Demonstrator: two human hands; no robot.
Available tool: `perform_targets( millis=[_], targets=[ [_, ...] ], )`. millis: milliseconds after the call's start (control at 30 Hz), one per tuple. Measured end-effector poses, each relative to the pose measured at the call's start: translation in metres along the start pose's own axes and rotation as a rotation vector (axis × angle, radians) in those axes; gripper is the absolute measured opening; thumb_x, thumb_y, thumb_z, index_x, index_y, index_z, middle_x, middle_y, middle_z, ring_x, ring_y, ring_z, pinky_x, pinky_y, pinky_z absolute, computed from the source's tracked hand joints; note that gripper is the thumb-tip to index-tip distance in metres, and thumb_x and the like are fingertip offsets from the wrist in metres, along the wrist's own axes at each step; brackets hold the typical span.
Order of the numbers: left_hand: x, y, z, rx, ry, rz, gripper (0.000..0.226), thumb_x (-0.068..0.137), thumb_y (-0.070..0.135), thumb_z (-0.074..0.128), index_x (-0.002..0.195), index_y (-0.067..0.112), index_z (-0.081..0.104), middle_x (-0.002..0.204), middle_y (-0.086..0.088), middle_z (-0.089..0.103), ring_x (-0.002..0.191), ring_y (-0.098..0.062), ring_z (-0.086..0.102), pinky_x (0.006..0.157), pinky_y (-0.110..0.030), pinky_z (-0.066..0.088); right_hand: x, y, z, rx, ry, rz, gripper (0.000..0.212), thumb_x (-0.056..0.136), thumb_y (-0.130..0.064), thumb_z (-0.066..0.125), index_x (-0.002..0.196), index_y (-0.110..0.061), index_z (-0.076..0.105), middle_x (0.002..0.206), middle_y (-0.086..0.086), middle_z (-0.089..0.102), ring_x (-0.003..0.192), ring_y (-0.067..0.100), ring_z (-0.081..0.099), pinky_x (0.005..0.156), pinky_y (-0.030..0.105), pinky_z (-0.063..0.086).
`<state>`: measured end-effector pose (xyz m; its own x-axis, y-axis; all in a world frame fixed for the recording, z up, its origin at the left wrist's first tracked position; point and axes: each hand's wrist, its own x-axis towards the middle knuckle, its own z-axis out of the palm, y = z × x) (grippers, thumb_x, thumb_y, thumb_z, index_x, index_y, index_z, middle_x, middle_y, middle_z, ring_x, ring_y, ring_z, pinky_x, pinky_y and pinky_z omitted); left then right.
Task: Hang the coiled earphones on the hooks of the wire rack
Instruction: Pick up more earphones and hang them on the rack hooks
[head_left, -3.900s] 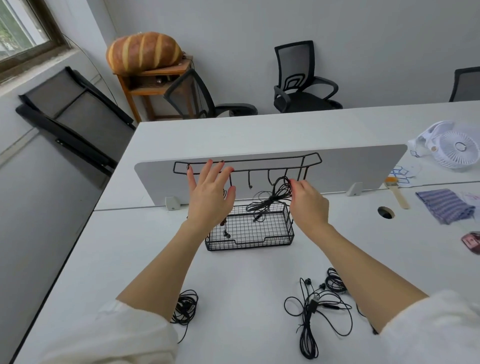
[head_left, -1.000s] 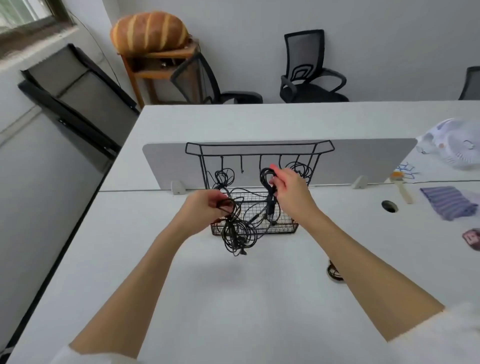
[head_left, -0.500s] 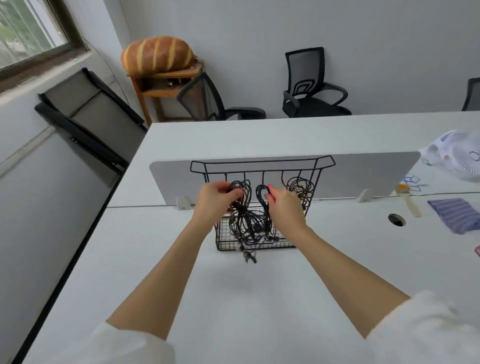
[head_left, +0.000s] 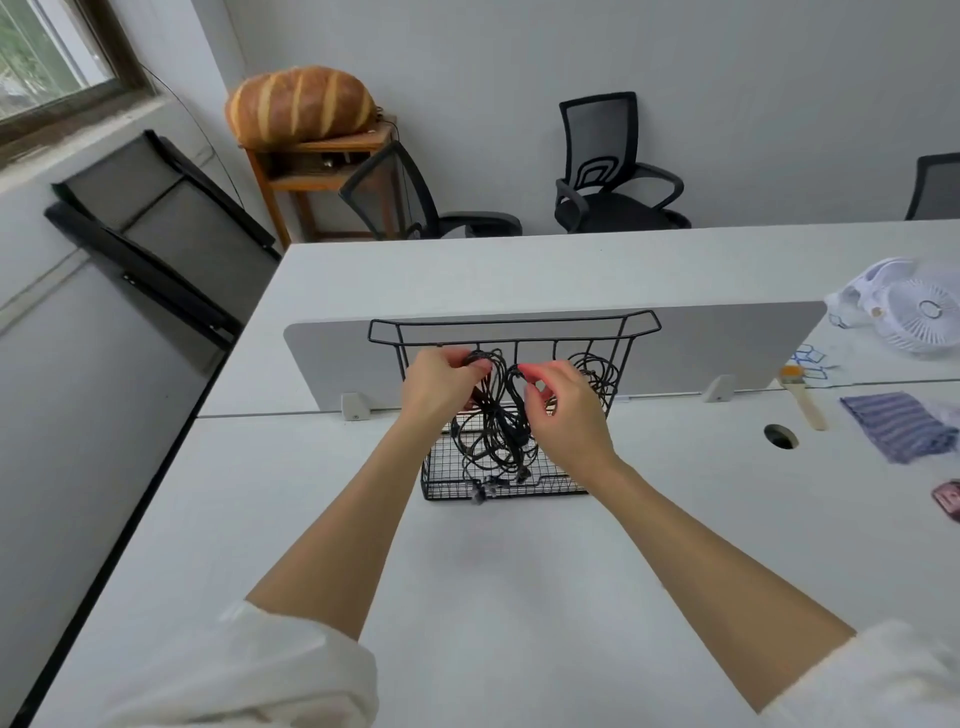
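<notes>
A black wire rack (head_left: 641, 323) stands on the white desk against the grey divider, with hooks under its top bar and a mesh basket (head_left: 441, 486) at the bottom. My left hand (head_left: 439, 387) pinches the top of a coiled black earphone (head_left: 493, 415) up at the hooks on the left. My right hand (head_left: 563, 410) pinches the top of another black loop just to the right of it. The cords dangle into the basket between my hands. Another coiled earphone (head_left: 597, 371) hangs from a hook on the right, partly behind my right hand.
The grey divider (head_left: 727, 343) runs across the desk behind the rack. To the right lie a white fan (head_left: 919, 312), a brush (head_left: 802, 397), a striped cloth (head_left: 898, 426) and a cable hole (head_left: 780, 435). Black office chairs (head_left: 608, 171) stand beyond the desk.
Both hands have lifted the earphone coils from in front of the basket up to the hook bar. The loose earphones seen on the desk earlier are out of view.
</notes>
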<state>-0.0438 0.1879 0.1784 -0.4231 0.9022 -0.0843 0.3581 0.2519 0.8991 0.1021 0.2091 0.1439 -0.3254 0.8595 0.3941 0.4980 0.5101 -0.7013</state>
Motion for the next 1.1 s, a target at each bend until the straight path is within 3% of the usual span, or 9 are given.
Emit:
perform_targets(
  millis=[167,300,400,467,667,800,867,967,1100],
  targets=[
    [-0.007,0.002,-0.002,0.009,-0.108,0.088,0.014,0.088,0.017,0.054,0.096,0.013,0.066,0.083,-0.006,0.062,0.07,-0.021,0.059,0.058,-0.025,0.052,0.002,-0.009,-0.001,0.123,-0.055,0.091,0.021,0.087,-0.019,0.055,0.107,-0.012,0.06,0.095,-0.002,0.057,0.068,0.021,0.055,0.072,0.036,0.049],
    [-0.001,-0.002,0.0,0.037,-0.032,0.077,0.007,0.086,0.017,0.057,0.086,0.012,0.062,0.073,-0.004,0.062,0.067,-0.024,0.061,0.073,-0.041,0.056,0.002,-0.013,0.002,0.097,-0.092,0.154,0.02,0.087,-0.028,0.056,0.099,-0.013,0.062,0.086,-0.003,0.058,0.07,0.016,0.053,0.07,0.034,0.047],
    [0.003,-0.004,0.004,0.034,0.021,0.011,0.02,0.083,0.015,0.061,0.101,0.006,0.058,0.087,-0.012,0.067,0.069,-0.028,0.065,0.075,-0.045,0.058,0.005,-0.015,0.005,0.044,-0.141,0.239,0.028,0.086,-0.038,0.055,0.099,-0.015,0.063,0.09,-0.001,0.067,0.079,0.017,0.059,0.073,0.036,0.05],
    [0.003,-0.005,0.005,0.031,0.04,0.004,0.017,0.082,0.013,0.062,0.097,0.006,0.057,0.088,-0.012,0.065,0.066,-0.028,0.064,0.072,-0.044,0.058,0.006,-0.015,0.008,-0.01,-0.178,0.268,0.033,0.084,-0.046,0.055,0.101,-0.018,0.062,0.094,-0.001,0.07,0.084,0.018,0.062,0.074,0.036,0.052],
    [0.006,-0.005,0.005,0.037,0.04,0.015,0.016,0.086,0.011,0.056,0.098,0.002,0.063,0.085,-0.011,0.063,0.067,-0.025,0.062,0.061,-0.032,0.058,0.01,-0.016,0.013,-0.026,-0.11,0.302,0.022,0.089,-0.032,0.05,0.091,-0.016,0.065,0.075,0.001,0.066,0.068,0.021,0.057,0.056,0.028,0.04],
    [0.007,-0.01,0.004,0.009,0.067,-0.02,0.019,0.088,0.009,0.053,0.103,0.0,0.062,0.09,-0.012,0.062,0.073,-0.027,0.064,0.056,-0.027,0.057,0.012,-0.02,0.014,0.026,-0.088,0.337,0.021,0.088,-0.028,0.051,0.087,-0.013,0.065,0.072,0.002,0.066,0.062,0.02,0.056,0.057,0.028,0.041],
    [0.007,-0.009,0.005,0.01,0.087,-0.028,0.016,0.087,0.01,0.055,0.097,0.001,0.064,0.086,-0.011,0.063,0.067,-0.027,0.065,0.054,-0.027,0.058,0.011,-0.02,0.015,0.018,-0.076,0.345,0.022,0.088,-0.028,0.051,0.086,-0.012,0.066,0.071,0.002,0.066,0.06,0.02,0.056,0.056,0.027,0.04],
    [0.009,-0.009,0.008,0.075,0.125,-0.045,0.011,0.083,0.015,0.058,0.076,0.01,0.064,0.071,-0.009,0.065,0.066,-0.032,0.069,0.068,-0.043,0.06,0.011,-0.019,0.017,0.009,-0.048,0.361,0.023,0.088,-0.029,0.05,0.086,-0.012,0.066,0.074,0.007,0.07,0.063,0.023,0.059,0.057,0.027,0.042],
    [0.012,-0.005,0.008,0.094,0.149,-0.111,0.023,0.074,0.01,0.056,0.052,0.017,0.056,0.058,-0.008,0.061,0.068,-0.033,0.069,0.07,-0.047,0.06,0.007,-0.018,0.018,0.048,-0.078,0.333,0.027,0.088,-0.036,0.051,0.09,-0.013,0.065,0.074,0.002,0.068,0.069,0.024,0.062,0.063,0.034,0.048]
  ],
)
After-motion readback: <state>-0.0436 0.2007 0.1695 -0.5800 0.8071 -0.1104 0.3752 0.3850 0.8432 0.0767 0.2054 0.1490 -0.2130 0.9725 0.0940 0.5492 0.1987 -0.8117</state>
